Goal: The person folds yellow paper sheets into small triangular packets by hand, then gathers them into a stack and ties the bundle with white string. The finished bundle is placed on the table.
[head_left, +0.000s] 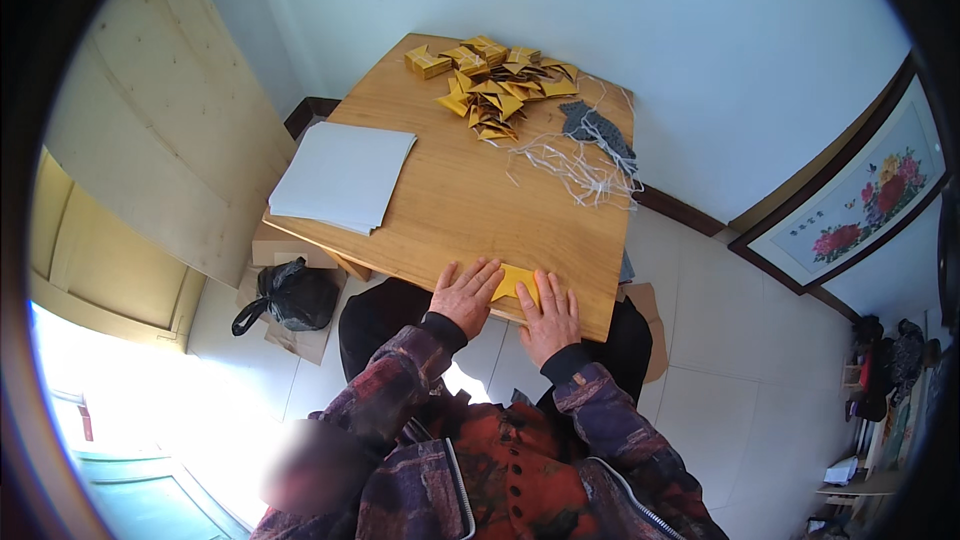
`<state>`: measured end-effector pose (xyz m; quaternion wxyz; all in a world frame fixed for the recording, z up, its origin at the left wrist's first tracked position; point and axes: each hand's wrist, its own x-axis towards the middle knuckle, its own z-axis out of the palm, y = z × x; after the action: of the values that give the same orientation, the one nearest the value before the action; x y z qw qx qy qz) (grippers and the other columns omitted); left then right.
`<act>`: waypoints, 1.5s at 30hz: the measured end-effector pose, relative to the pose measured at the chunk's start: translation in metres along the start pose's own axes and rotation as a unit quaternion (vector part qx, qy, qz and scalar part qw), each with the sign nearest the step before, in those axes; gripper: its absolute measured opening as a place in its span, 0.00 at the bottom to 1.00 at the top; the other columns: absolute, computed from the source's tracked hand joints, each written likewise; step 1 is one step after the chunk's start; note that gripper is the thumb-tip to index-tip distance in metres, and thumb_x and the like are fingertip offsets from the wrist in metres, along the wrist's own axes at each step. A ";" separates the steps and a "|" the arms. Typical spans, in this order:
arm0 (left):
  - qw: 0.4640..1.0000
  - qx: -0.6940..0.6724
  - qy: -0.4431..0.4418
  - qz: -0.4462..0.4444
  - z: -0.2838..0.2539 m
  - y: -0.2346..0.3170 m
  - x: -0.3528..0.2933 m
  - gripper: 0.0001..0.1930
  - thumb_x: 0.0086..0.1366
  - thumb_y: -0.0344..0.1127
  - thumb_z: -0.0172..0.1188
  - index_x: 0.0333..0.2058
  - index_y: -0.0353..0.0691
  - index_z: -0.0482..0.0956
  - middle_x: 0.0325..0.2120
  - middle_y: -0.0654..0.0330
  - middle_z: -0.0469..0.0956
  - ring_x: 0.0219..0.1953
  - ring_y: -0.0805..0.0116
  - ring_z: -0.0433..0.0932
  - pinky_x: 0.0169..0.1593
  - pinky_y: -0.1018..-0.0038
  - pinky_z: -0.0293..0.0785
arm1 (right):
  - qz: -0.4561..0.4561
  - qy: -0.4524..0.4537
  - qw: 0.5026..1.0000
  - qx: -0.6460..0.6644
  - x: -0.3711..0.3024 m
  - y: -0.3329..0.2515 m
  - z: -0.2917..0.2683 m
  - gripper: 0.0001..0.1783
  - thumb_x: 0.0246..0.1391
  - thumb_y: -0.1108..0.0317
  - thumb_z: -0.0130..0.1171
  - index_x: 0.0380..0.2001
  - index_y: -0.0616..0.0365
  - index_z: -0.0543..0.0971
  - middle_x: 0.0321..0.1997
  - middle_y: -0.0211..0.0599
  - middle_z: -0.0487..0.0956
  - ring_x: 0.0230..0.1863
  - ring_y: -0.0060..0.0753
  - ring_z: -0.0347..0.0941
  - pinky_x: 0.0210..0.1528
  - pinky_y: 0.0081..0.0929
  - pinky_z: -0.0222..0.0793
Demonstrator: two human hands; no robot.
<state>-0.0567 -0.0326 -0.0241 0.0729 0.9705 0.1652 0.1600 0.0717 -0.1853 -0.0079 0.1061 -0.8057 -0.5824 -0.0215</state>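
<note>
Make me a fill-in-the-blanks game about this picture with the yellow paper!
1. Both the left hand and the right hand press flat on a paper piece whose colour is ____.
2. The pile of folded pieces lies at the table's ____ end from the person.
3. The stack of white sheets lies on the person's ____ side.
4. On the floor by the table sits a bag coloured ____.

Missing words: yellow; far; left; black
</note>
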 end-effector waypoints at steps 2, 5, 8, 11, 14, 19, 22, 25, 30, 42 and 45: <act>1.000 -0.005 -0.024 -0.018 -0.004 0.003 0.001 0.34 0.51 0.35 0.62 0.59 0.46 0.65 0.63 0.64 0.62 0.66 0.66 0.59 0.66 0.54 0.49 | 0.002 0.002 1.000 -0.017 -0.001 -0.001 0.002 0.45 0.41 0.63 0.67 0.65 0.42 0.60 0.72 0.42 0.50 0.72 0.46 0.45 0.67 0.55 0.46; 0.999 -0.024 -0.029 -0.015 -0.011 0.004 0.001 0.34 0.51 0.36 0.62 0.60 0.46 0.64 0.64 0.63 0.61 0.66 0.66 0.57 0.66 0.54 0.48 | 0.000 0.026 0.999 -0.019 -0.001 -0.001 0.004 0.42 0.43 0.65 0.63 0.64 0.42 0.61 0.72 0.42 0.51 0.72 0.46 0.46 0.66 0.56 0.46; 0.998 -0.043 -0.052 -0.018 -0.015 0.002 0.000 0.33 0.54 0.36 0.61 0.60 0.46 0.64 0.65 0.63 0.59 0.67 0.66 0.55 0.66 0.54 0.48 | -0.005 0.015 0.999 -0.033 -0.002 -0.001 0.005 0.45 0.42 0.62 0.65 0.65 0.44 0.58 0.72 0.43 0.49 0.72 0.47 0.45 0.67 0.56 0.45; 0.998 -0.022 -0.057 -0.026 -0.015 0.005 0.001 0.30 0.57 0.36 0.58 0.59 0.46 0.64 0.64 0.65 0.60 0.67 0.67 0.56 0.66 0.54 0.47 | -0.003 0.016 0.999 -0.038 -0.002 -0.002 0.005 0.44 0.42 0.63 0.64 0.65 0.44 0.59 0.72 0.43 0.49 0.72 0.48 0.44 0.67 0.56 0.44; 0.997 0.009 -0.065 -0.032 -0.014 0.009 0.005 0.30 0.57 0.35 0.57 0.60 0.46 0.63 0.64 0.65 0.60 0.67 0.67 0.56 0.66 0.54 0.47 | -0.008 0.018 0.999 -0.032 -0.002 -0.002 0.002 0.44 0.42 0.63 0.64 0.65 0.44 0.59 0.72 0.43 0.50 0.72 0.48 0.44 0.67 0.56 0.45; 0.998 -0.026 -0.044 -0.033 -0.014 0.008 0.002 0.25 0.59 0.36 0.57 0.56 0.47 0.66 0.61 0.64 0.63 0.65 0.65 0.58 0.65 0.52 0.48 | -0.009 0.030 0.999 -0.019 0.000 -0.004 -0.003 0.43 0.40 0.62 0.66 0.62 0.47 0.62 0.69 0.44 0.54 0.70 0.50 0.48 0.65 0.56 0.49; 0.998 -0.057 0.020 -0.030 -0.012 0.009 -0.003 0.21 0.59 0.36 0.56 0.53 0.48 0.71 0.58 0.63 0.68 0.63 0.64 0.62 0.65 0.52 0.50 | -0.009 0.043 0.999 0.021 0.001 -0.007 -0.004 0.39 0.40 0.63 0.66 0.59 0.49 0.66 0.65 0.44 0.59 0.66 0.50 0.53 0.63 0.53 0.52; 0.995 -0.050 0.087 -0.015 -0.014 0.011 -0.013 0.17 0.55 0.34 0.62 0.45 0.48 0.76 0.50 0.64 0.74 0.57 0.61 0.68 0.60 0.55 0.57 | -0.034 0.100 0.994 0.016 0.002 -0.008 -0.002 0.33 0.41 0.65 0.66 0.54 0.51 0.70 0.59 0.42 0.66 0.62 0.49 0.60 0.59 0.49 0.57; 0.983 -0.139 0.123 -0.006 -0.025 0.008 -0.027 0.17 0.51 0.32 0.63 0.42 0.47 0.77 0.49 0.61 0.74 0.54 0.58 0.70 0.56 0.59 0.62 | -0.066 0.127 0.989 0.039 0.004 -0.002 -0.004 0.21 0.45 0.67 0.63 0.46 0.52 0.75 0.51 0.36 0.72 0.54 0.45 0.67 0.54 0.42 0.64; 0.961 -0.217 0.151 -0.078 -0.044 -0.017 -0.044 0.17 0.51 0.29 0.63 0.43 0.43 0.78 0.46 0.58 0.76 0.50 0.56 0.72 0.52 0.62 0.67 | 0.060 -0.040 0.967 0.243 0.044 0.018 -0.050 0.09 0.53 0.67 0.57 0.34 0.63 0.75 0.26 0.42 0.78 0.28 0.46 0.74 0.31 0.38 0.70; 0.956 -0.222 0.171 -0.091 -0.047 -0.030 -0.040 0.15 0.51 0.26 0.63 0.40 0.42 0.80 0.40 0.57 0.79 0.45 0.57 0.76 0.48 0.65 0.70 | 0.126 -0.089 0.896 0.415 0.063 0.027 -0.049 0.10 0.56 0.67 0.57 0.36 0.64 0.74 0.24 0.37 0.78 0.24 0.29 0.74 0.26 0.27 0.68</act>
<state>-0.1172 -0.0146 0.0023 0.2712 0.8689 0.2231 0.3490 0.1220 -0.1447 0.0456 0.3807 -0.7533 -0.4391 0.3077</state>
